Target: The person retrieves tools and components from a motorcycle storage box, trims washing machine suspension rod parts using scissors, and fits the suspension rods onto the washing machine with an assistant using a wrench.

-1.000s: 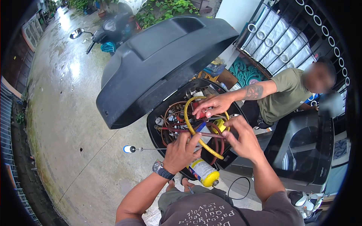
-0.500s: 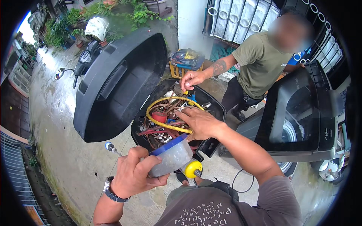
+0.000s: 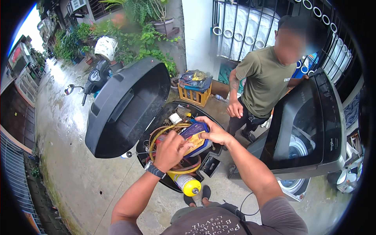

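A clear plastic container with a blue-rimmed lid and yellow label is tilted over an open black motorcycle box. My right hand grips its far right side, thumb over the lid. At its left edge is my left hand, fingers curled against it; their tips are partly hidden. Underneath, a yellow hose lies coiled among mixed tools and parts. A yellow gas canister rests at the box's near end. A thin rod with a white-and-blue end shows left of my left hand; where it attaches is hidden.
The box's black lid stands raised at left, before a motorcycle with a white helmet. At right a person stands beside a dark top-loading washing machine. A yellow crate stands behind the box.
The container has moved up over the box and turned lid-up. My right hand has left the hose and grips the container. The other person's hand has drawn back from the box.
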Demonstrator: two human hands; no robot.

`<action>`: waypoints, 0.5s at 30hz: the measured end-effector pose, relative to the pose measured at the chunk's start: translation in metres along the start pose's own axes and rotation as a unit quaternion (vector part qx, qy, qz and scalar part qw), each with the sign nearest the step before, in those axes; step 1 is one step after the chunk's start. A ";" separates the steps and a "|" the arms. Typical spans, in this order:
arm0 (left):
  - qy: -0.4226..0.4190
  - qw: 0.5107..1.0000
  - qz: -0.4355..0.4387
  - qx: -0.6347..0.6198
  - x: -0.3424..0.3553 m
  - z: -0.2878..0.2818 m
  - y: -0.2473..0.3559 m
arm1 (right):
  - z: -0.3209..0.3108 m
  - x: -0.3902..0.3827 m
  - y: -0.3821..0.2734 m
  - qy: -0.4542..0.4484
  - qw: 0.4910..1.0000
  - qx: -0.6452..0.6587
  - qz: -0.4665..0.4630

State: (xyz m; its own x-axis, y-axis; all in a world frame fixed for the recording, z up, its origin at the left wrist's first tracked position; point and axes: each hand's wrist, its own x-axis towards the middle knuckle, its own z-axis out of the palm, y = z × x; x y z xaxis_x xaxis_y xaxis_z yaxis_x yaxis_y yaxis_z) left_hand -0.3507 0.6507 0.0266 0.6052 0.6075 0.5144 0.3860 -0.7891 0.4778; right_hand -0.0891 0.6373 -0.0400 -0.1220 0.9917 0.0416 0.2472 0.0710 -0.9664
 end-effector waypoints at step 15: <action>-0.176 0.950 -0.182 -0.184 0.048 0.040 -0.103 | 0.046 0.017 -0.055 0.108 0.872 -0.469 0.094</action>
State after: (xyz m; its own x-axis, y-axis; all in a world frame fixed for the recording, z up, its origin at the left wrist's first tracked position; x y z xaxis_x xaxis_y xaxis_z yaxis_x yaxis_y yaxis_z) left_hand -0.3340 0.7570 -0.0263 0.6987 0.7148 0.0287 0.3834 -0.4081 0.8285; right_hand -0.1495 0.6456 0.0020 0.1636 0.9852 0.0504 0.9327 -0.1379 -0.3332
